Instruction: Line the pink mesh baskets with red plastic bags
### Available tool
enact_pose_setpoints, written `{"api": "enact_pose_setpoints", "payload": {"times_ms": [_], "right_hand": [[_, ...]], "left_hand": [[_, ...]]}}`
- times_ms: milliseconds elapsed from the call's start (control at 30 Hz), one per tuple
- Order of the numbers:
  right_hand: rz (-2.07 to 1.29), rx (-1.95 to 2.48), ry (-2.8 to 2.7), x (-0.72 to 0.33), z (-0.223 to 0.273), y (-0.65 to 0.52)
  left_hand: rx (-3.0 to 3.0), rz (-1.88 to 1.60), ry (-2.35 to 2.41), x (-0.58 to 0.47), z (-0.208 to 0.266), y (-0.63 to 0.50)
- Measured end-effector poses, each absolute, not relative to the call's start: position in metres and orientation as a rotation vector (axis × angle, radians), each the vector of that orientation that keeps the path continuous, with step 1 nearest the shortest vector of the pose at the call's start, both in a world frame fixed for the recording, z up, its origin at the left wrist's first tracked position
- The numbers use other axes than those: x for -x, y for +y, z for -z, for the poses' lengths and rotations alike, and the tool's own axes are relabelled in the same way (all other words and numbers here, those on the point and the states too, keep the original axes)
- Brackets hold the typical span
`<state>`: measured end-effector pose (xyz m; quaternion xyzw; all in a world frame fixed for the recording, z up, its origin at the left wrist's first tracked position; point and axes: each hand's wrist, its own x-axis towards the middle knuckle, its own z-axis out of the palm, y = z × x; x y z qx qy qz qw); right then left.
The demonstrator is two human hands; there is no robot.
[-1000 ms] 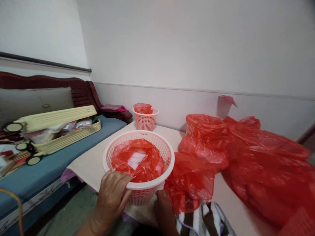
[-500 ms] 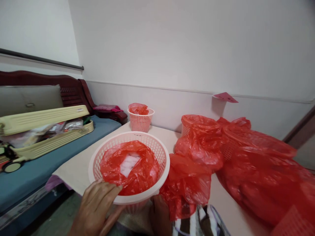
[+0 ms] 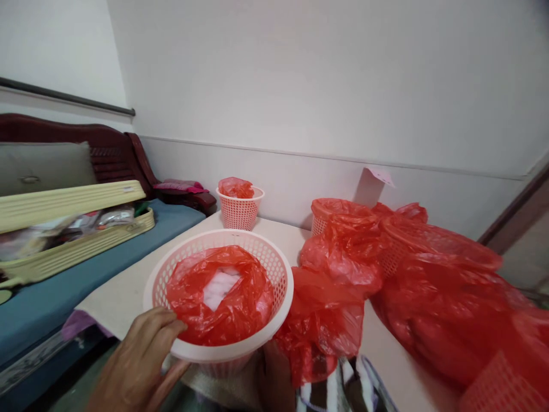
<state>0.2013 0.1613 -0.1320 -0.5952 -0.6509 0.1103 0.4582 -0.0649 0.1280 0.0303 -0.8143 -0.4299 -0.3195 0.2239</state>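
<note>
A pale pink plastic basket point(image 3: 283, 273) with a perforated wall is at the near edge of the table, tilted toward me. Inside it sits a red plastic bag point(image 3: 244, 274), its mouth open around white, soft-looking contents point(image 3: 219, 288). My left hand point(image 3: 137, 357) grips the basket's near-left rim, fingers over the edge and thumb outside. Tucked under the near-right rim, my right hand point(image 3: 274, 375) is in shadow against the basket's side; its fingers are hidden. A loose red bag point(image 3: 328, 312) hangs beside that hand, above a striped brown-and-white cloth point(image 3: 343, 389).
Against the wall stands a smaller pink basket point(image 3: 240, 214) with a red bag. Bag-lined baskets point(image 3: 319, 225) and a large red bag point(image 3: 446, 303) crowd the right side of the table point(image 3: 124, 286). A partly open yellow suitcase point(image 3: 86, 237) lies on the blue bed at left.
The view has shifted slightly. The basket and my left hand appear a little lower and farther left, the hand still on the rim. The pink paper on the wall hangs at a different angle.
</note>
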Motion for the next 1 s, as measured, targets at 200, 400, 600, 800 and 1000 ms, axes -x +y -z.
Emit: {"api": "enact_pose_setpoints", "payload": {"times_ms": [200,400,600,800,1000], "right_hand": [[-0.186,1.590,-1.680,-0.205,0.154,0.164],[-0.089,1.593,-1.751,-0.203,0.162,0.165],[-0.003,1.546,-1.722,-0.202,0.175,0.167],[0.093,1.556,-1.614,-0.198,0.192,0.167],[0.122,1.564,-1.623,-0.199,0.193,0.167]], "left_hand": [[2.275,0.972,-1.157,0.069,-0.041,0.148],[2.153,0.876,-1.095,0.086,-0.057,0.215],[2.010,0.611,-1.259,0.106,-0.061,0.307],[1.948,0.461,-1.369,0.103,-0.071,0.366],[1.931,0.483,-1.478,0.096,-0.071,0.392]]}}
